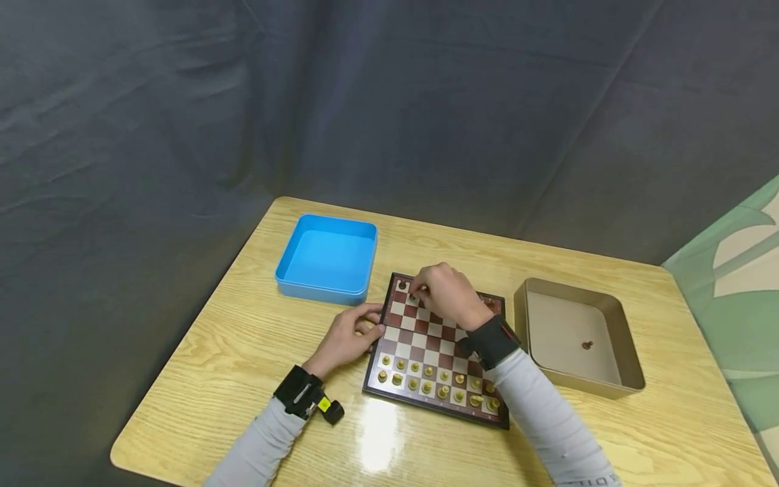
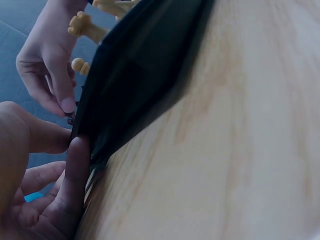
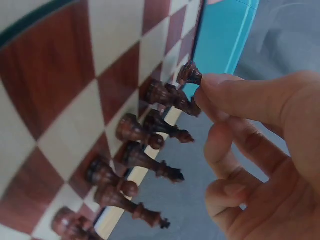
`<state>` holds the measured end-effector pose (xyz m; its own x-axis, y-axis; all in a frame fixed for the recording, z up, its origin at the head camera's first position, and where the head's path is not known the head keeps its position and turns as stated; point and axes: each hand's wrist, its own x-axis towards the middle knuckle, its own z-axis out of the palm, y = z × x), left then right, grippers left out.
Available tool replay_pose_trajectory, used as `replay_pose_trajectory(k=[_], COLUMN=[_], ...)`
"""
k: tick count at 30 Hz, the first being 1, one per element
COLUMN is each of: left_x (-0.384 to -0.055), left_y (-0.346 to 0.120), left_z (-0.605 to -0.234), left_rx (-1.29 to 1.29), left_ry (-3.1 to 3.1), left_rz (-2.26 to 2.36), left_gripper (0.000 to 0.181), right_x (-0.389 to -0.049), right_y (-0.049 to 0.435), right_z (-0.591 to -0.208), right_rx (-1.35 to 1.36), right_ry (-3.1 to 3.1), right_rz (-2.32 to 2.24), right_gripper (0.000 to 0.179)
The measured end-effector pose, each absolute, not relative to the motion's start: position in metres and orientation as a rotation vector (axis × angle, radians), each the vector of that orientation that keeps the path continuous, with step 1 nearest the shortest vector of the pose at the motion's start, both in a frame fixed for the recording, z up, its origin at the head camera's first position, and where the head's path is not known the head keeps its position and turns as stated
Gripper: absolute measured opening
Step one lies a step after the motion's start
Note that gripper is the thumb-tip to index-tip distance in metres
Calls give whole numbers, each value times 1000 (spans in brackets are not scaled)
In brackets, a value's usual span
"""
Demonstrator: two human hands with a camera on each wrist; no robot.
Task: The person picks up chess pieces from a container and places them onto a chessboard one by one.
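Note:
My left hand pinches the left edge of a chessboard between thumb and fingers; the left wrist view looks along the board's dark underside. Over the far left squares, my right hand pinches a dark brown chess pawn between thumb and index fingertip. The fingertips cover the pawn's top, and its base is down at the board. Other dark pieces, among them a king, stand along the far rows, partly hidden by the right hand in the head view. Yellowish pieces fill the two near rows.
A blue square box sits beyond the board's left side. To the right, a beige box holds one small dark piece. Bare wooden tabletop shows left of the board, and a dark curtain hangs behind the table.

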<state>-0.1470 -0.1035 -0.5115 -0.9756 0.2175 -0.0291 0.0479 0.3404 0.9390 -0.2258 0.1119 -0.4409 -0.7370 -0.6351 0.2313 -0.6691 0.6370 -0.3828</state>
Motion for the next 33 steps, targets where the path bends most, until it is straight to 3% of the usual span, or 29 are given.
replay_pose_trajectory(k=[9, 23, 33], left_x=[-148, -150, -148], left_y=[-103, -106, -107], left_z=[-512, -516, -514], left_rx=[273, 262, 283], left_ry=[2457, 2413, 2426], left_rz=[1684, 1709, 1702], left_gripper=[44, 45, 45], right_x=[-224, -215, -196], right_y=[114, 121, 164], right_z=[-450, -434, -414], right_rx=[1109, 1039, 914], right_ry=[-2802, -2833, -2806], right_rz=[636, 634, 587], right_gripper=[14, 16, 12])
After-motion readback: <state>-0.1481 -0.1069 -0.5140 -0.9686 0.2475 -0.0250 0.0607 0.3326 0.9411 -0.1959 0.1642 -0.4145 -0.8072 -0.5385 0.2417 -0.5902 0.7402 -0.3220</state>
